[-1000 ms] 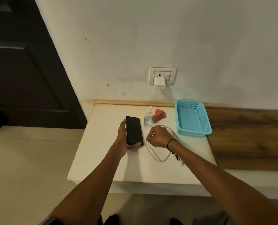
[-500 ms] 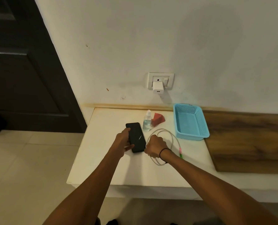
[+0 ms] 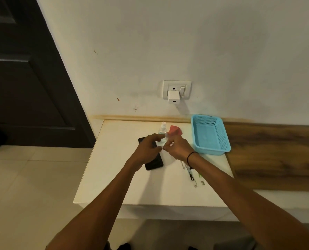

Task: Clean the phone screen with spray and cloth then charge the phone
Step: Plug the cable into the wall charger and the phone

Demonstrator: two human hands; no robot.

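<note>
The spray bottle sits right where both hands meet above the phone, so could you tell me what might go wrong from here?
1. The spray bottle stands upright close behind the left hand and right hand; a knock could tip it onto the phone.
2. The cable trails under the right wrist and could snag.
3. The adapter is already plugged in, so stray spray toward the wall seems risky.

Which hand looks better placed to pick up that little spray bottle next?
Left, probably. The left hand has its fingers right against the spray bottle, above the phone. The right hand is close too, but seems pinched on something small.
</note>
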